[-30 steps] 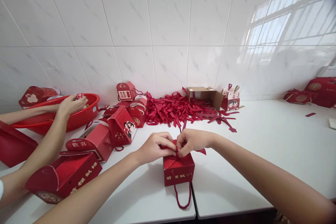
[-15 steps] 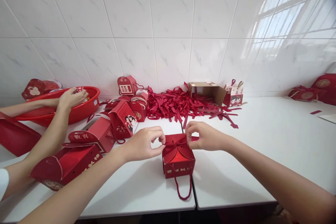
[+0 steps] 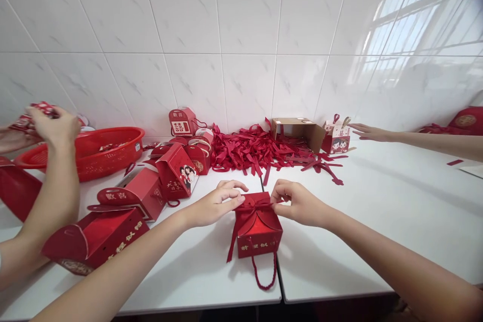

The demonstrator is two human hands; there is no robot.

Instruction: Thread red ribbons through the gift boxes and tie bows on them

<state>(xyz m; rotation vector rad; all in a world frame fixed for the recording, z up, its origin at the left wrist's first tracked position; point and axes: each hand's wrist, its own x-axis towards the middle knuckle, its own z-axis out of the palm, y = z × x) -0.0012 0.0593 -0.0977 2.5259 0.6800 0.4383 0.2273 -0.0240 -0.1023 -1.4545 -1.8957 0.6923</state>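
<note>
A small red gift box [image 3: 259, 245] with gold lettering stands on the table before me, its rope handle [image 3: 260, 284] hanging down in front. Across its top lies a red ribbon [image 3: 251, 207] tied in a bow, one tail dangling down the left side. My left hand [image 3: 217, 204] is at the box's upper left, its fingers apart and the thumb touching the bow. On the other side, the fingers of my right hand [image 3: 298, 203] are pinched on the ribbon at the box's upper right.
Several red gift boxes [image 3: 175, 168] crowd the left side. A pile of red ribbons [image 3: 249, 148] lies by the wall beside an open cardboard box [image 3: 298, 133]. A co-worker's hands hold small red packets over a red basket [image 3: 109, 161]; another person's hand [image 3: 372, 132] reaches in from the right.
My left hand has opened, and a ribbon tail now hangs down the box's left side. The co-worker's hands have moved left from the basket. Another person's arm has appeared at the right.
</note>
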